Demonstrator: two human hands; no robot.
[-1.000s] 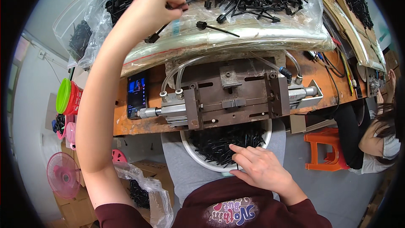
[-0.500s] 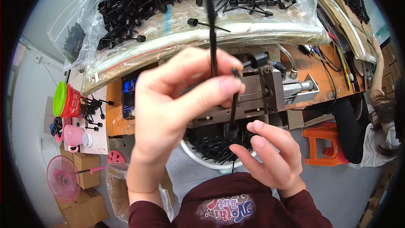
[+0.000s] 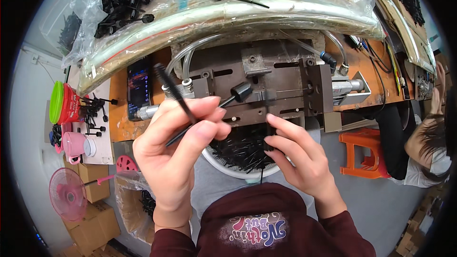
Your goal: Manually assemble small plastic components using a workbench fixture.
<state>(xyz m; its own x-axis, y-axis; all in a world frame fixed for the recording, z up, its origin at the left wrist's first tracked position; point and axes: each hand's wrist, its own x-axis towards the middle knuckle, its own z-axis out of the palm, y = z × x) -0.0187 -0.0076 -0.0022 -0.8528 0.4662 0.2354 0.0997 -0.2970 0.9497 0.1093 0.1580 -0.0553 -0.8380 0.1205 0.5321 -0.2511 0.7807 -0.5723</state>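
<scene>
My left hand (image 3: 172,150) is closed on black mascara wands with slim stems. A wand with a bristled tip (image 3: 167,81) points up and left out of the fingers; a wand with a round black cap end (image 3: 242,91) sticks out to the right. My right hand (image 3: 302,159) pinches another black wand (image 3: 269,145) upright, cap end low between thumb and fingers, its blurred stem rising in front of the metal jig (image 3: 281,90). Both hands are at the jig's near edge. Below them is a white basin (image 3: 216,165) with many black wands.
A plastic-lined box (image 3: 285,12) heaped with wands spans the back. Clear air tubes (image 3: 183,52) and a cylinder (image 3: 350,87) flank the jig. A phone (image 3: 138,88), a red cup (image 3: 71,105) and a pink fan (image 3: 68,197) are left; a person (image 3: 423,152) and orange stool (image 3: 362,154) right.
My left hand has moved down and left, uncovering the jig, and its wands have tilted. The right hand, open before, has closed on a wand. The head view has shifted slightly.
</scene>
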